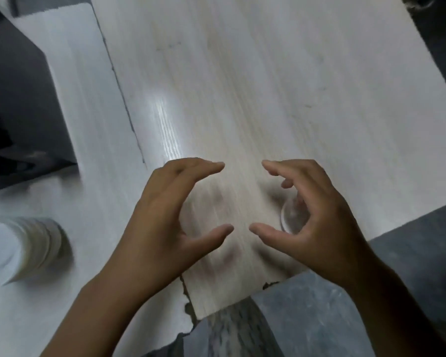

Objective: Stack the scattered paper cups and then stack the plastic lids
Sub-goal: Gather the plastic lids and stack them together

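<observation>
Both hands are seen low in the middle of the frame, held over a pale wooden table (255, 86) with palms turned toward each other. On the left hand (165, 215) the fingers are nearly straight and the thumb is spread below them, forming a wide C with nothing inside it. On the right hand (317, 217) the fingers are bent more, the thumb is stretched toward the left thumb, and nothing is clasped; the two thumb tips are near but apart.

A clear plastic lid (292, 219) is seen through the gap between the right thumb and fingers, lying on the table; whether the hand touches it cannot be told because of blur. A stack of white paper cups (23, 248) is found at the left edge of the frame, on its side, smeared by motion blur. A second pale board (70, 104) is set beside the table at the left, and grey floor (410, 240) is shown at the lower right.
</observation>
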